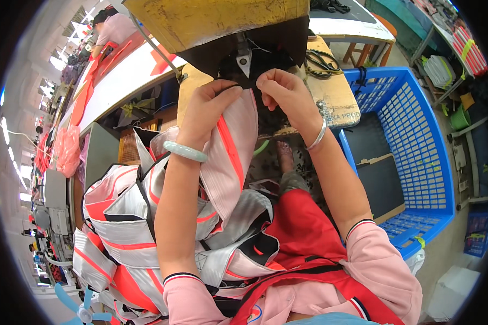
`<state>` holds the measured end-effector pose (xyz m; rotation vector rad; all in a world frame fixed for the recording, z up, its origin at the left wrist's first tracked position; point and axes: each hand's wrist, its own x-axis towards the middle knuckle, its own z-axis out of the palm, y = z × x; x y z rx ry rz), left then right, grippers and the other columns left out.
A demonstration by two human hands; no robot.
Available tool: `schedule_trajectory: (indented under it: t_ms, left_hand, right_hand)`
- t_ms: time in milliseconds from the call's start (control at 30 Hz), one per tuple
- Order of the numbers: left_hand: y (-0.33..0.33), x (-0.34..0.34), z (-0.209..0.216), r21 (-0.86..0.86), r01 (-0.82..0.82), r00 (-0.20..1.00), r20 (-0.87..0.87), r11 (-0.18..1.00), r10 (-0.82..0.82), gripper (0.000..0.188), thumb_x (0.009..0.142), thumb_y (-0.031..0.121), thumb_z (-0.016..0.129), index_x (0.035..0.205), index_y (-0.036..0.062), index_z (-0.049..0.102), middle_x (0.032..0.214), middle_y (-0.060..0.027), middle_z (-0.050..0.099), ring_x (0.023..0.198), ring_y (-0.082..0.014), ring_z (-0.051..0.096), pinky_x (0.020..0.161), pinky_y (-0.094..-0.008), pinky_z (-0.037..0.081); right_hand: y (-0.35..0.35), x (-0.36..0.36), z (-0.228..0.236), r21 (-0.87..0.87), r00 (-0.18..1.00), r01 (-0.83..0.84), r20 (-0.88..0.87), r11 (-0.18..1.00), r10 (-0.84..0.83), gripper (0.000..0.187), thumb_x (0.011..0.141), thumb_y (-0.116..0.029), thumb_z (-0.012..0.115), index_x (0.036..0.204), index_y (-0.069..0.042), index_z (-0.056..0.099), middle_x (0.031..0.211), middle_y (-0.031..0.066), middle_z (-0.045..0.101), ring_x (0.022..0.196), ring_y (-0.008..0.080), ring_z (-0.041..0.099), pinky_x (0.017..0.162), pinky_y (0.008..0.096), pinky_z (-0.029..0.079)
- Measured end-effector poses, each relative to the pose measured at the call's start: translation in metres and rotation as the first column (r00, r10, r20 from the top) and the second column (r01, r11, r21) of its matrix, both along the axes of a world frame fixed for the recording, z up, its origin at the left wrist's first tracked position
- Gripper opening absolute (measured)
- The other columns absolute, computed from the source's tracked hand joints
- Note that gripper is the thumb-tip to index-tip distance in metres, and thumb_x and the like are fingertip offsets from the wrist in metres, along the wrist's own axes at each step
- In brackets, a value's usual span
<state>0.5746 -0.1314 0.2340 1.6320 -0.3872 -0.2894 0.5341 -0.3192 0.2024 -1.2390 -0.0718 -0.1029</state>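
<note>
My left hand (pixel 209 108) pinches the upper end of a pale pinkish-white fabric panel (pixel 247 127) with a coral stripe; the panel hangs down past my wrist. To its right, my right hand (pixel 288 96) is closed, thumb against fingers, close to the dark working area of a machine. Anything between those fingertips is too small and dark to make out. Just beyond both hands, a pointed metal part (pixel 244 62) hangs beneath the machine's yellow-covered head (pixel 238 27). A heap of grey-white sewn pieces (pixel 127 230) with coral stripes and black edging lies by my left forearm.
Black-handled scissors (pixel 322 64) lie on the worn wooden tabletop (pixel 339 100). A big blue plastic crate (pixel 417 141) with dark flat sheets inside stands on the right. White worktables (pixel 111 89) extend to the left, where another person (pixel 116 30) sits. A red cloth (pixel 303 227) covers my lap.
</note>
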Motion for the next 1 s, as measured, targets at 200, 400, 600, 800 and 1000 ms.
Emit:
schedule_trajectory:
  t_ms: [200, 400, 600, 800, 1000]
  left_hand:
    - [-0.003, 0.002, -0.001, -0.124, -0.026, 0.991, -0.130, 0.992, 0.010, 0.025, 0.086, 0.011, 0.068, 0.105, -0.0062, 0.066, 0.093, -0.0056, 0.068, 0.084, -0.0110, 0.061, 0.077, -0.0229, 0.048]
    - [-0.007, 0.001, 0.004, -0.106, -0.045, 0.990, -0.136, 0.993, 0.030, 0.024, 0.086, 0.009, 0.068, 0.105, -0.0058, 0.066, 0.094, -0.0062, 0.068, 0.084, -0.0116, 0.062, 0.078, -0.0230, 0.048]
    - [-0.003, 0.009, 0.001, -0.139, -0.049, 0.985, -0.170, 0.989, 0.025, 0.025, 0.086, 0.010, 0.068, 0.105, -0.0055, 0.066, 0.094, -0.0068, 0.068, 0.086, -0.0126, 0.062, 0.080, -0.0243, 0.049]
    - [-0.008, 0.008, 0.007, -0.160, -0.107, 0.982, -0.171, 0.981, 0.079, 0.026, 0.086, 0.010, 0.068, 0.106, -0.0056, 0.065, 0.096, -0.0071, 0.069, 0.086, -0.0129, 0.063, 0.080, -0.0241, 0.049]
    - [0.006, -0.001, 0.010, -0.046, 0.001, 0.991, -0.133, 0.999, -0.007, 0.028, 0.086, 0.012, 0.068, 0.106, -0.0065, 0.065, 0.094, -0.0055, 0.068, 0.087, -0.0117, 0.061, 0.080, -0.0233, 0.048]
  right_hand:
    - [0.005, 0.006, -0.002, 0.134, 0.998, -0.023, -0.049, 0.991, 0.030, 0.012, 0.088, -0.018, 0.064, 0.088, -0.007, 0.060, 0.072, -0.0028, 0.054, 0.060, 0.0068, 0.052, 0.055, 0.0202, 0.041]
    - [0.005, 0.008, -0.005, 0.183, 0.998, -0.004, -0.057, 0.983, 0.014, 0.011, 0.087, -0.017, 0.064, 0.088, -0.007, 0.060, 0.072, -0.0029, 0.053, 0.059, 0.0070, 0.050, 0.054, 0.0206, 0.040]
    - [0.011, 0.009, -0.002, 0.231, 0.998, 0.011, -0.065, 0.973, 0.005, 0.011, 0.087, -0.017, 0.064, 0.087, -0.007, 0.059, 0.072, -0.0025, 0.052, 0.058, 0.0074, 0.048, 0.053, 0.0208, 0.038]
    - [0.018, 0.009, 0.000, 0.310, 0.995, 0.073, -0.088, 0.948, -0.048, 0.010, 0.088, -0.015, 0.063, 0.087, -0.006, 0.059, 0.072, -0.0022, 0.050, 0.058, 0.0073, 0.046, 0.052, 0.0211, 0.035]
    - [0.001, -0.004, -0.015, 0.060, 0.957, 0.281, 0.057, 0.958, -0.285, 0.026, 0.091, -0.014, 0.060, 0.112, -0.001, 0.066, 0.094, 0.0065, 0.066, 0.077, 0.0123, 0.062, 0.067, 0.0242, 0.050]
